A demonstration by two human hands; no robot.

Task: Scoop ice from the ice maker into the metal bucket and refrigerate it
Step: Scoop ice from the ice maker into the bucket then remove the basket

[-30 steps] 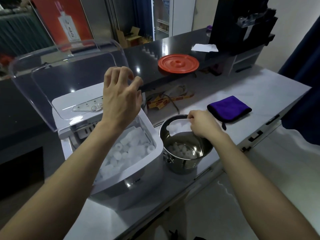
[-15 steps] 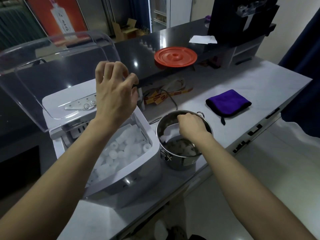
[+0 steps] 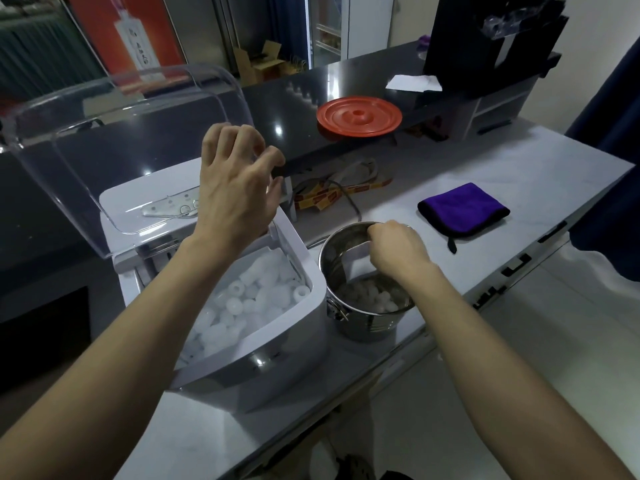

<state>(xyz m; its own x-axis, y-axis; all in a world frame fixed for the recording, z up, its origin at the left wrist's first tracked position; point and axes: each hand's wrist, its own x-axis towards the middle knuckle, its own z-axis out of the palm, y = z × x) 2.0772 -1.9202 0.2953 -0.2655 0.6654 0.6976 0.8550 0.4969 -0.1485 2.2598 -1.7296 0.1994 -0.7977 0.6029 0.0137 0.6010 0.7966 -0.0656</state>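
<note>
Left hand [image 3: 235, 192] curls its fingers round the front edge of the clear lid [image 3: 121, 133], propping it up to keep the ice maker [image 3: 277, 344] open for scooping. Right hand [image 3: 398, 254] is fisted round the white scoop [image 3: 356, 263], tipped down inside the metal bucket [image 3: 367, 329], which stands just beside the maker on the bench [image 3: 519, 168] with a shallow layer of ice [image 3: 377, 301]. Purple cloth [image 3: 464, 209], cables [image 3: 332, 192] and red disc [image 3: 360, 116] sit apart behind; nothing blocks the scoop's path.
</note>
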